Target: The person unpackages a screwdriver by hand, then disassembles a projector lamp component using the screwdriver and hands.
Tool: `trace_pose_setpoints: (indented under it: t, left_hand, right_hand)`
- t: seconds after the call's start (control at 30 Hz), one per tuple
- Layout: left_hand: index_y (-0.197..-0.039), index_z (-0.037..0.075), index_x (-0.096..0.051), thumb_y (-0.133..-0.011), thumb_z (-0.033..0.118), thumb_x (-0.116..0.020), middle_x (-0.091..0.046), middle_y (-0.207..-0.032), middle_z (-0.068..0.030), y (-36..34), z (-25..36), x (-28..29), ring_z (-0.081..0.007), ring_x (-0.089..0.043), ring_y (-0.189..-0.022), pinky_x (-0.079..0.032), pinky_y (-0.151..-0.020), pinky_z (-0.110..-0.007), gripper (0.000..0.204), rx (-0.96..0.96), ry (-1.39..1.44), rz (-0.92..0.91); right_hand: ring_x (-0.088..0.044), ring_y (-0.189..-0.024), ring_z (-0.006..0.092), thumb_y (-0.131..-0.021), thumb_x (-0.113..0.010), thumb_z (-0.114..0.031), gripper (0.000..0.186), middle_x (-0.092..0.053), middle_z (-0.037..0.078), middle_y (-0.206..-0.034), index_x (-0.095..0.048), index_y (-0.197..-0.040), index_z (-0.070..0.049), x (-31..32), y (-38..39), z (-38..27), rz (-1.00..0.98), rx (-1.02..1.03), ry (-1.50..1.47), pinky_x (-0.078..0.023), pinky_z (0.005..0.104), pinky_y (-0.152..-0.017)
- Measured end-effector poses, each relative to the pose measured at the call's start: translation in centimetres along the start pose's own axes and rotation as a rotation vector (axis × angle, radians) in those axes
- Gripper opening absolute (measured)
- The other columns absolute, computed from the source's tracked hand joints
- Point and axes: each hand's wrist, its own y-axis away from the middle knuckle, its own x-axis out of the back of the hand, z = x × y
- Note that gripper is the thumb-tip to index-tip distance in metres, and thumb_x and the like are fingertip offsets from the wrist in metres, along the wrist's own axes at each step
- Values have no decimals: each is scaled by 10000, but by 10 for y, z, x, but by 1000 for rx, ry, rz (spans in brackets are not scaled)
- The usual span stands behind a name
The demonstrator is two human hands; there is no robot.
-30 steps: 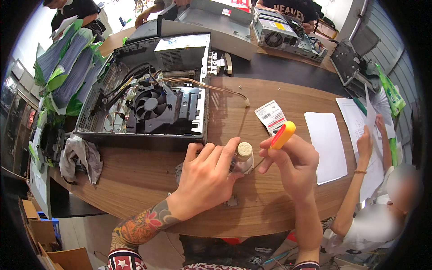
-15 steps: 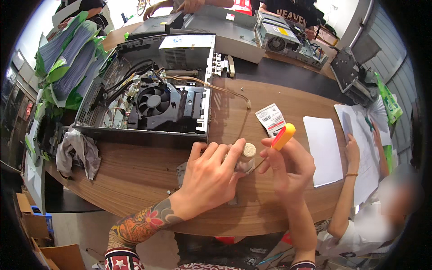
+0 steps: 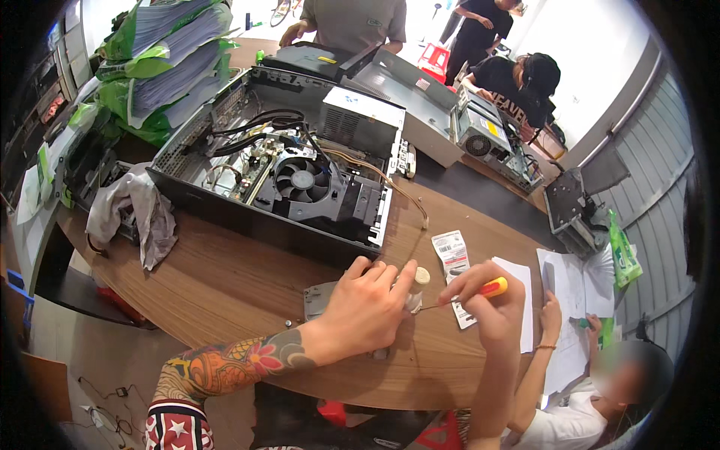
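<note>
My left hand [image 3: 371, 304] grips a small clear cylindrical object with a cream round top [image 3: 421, 276], at the middle front of the wooden table. Under that hand lies a grey metal part [image 3: 316, 300]. My right hand [image 3: 491, 304] holds a yellow-and-red screwdriver [image 3: 493, 286], tilted toward level, its thin shaft pointing left at the cylinder's lower part. A white printed card [image 3: 451, 251] lies just behind my hands. Farther back stands an open black computer case [image 3: 225, 202] with a fan [image 3: 301, 180], dark cables and loose wires trailing onto the table.
Green-wrapped paper stacks [image 3: 161, 82] stand back left, a grey cloth [image 3: 135, 221] before them. Another opened computer [image 3: 478, 131] and a metal chassis [image 3: 570, 210] are at the back right. A seated co-worker [image 3: 570, 424] handles papers [image 3: 562, 315] at right; other people stand beyond the table.
My head view has turned, so the table sits lower and more slanted. The screwdriver has swung from steeply upright to nearly level, while my left hand keeps its grip.
</note>
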Motion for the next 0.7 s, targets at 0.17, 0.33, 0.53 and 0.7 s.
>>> trace_pose_setpoints:
  t: [0.17,0.33,0.53,0.7]
  left_hand:
    - [-1337,-30,-551,-751,283,-789,-641,-924,-91,2,4,-5,-244,-632,-870,-409,-810,-379,706,0,-14,21]
    - [-1349,-30,-548,-746,284,-793,-640,-931,-89,4,1,-6,-236,-632,-870,-413,-826,-383,722,-4,-50,2]
    - [-1341,-31,-552,-741,279,-794,-632,-916,-87,1,5,-3,-242,-630,-865,-409,-815,-383,718,-9,-43,2]
    - [-1330,-25,-560,-728,261,-802,-629,-896,-88,1,4,-5,-247,-622,-843,-406,-809,-387,709,10,-22,5]
  right_hand:
    - [-386,-690,148,-798,-470,-46,76,-418,44,-751,-459,-873,-40,-9,-7,23,-105,-55,-426,-320,293,-661]
    - [-306,-679,144,-901,-477,-242,174,-309,4,-731,-429,-894,-75,-29,-7,28,-33,-36,-533,-263,308,-662]
    - [-412,-689,164,-1039,-357,-406,434,-440,43,-707,-513,-850,-48,-16,0,40,61,50,-548,-328,315,-672]
    - [-542,-797,187,-1083,-388,-324,418,-584,115,-848,-578,-969,30,-14,3,14,257,145,-211,-421,311,-745]
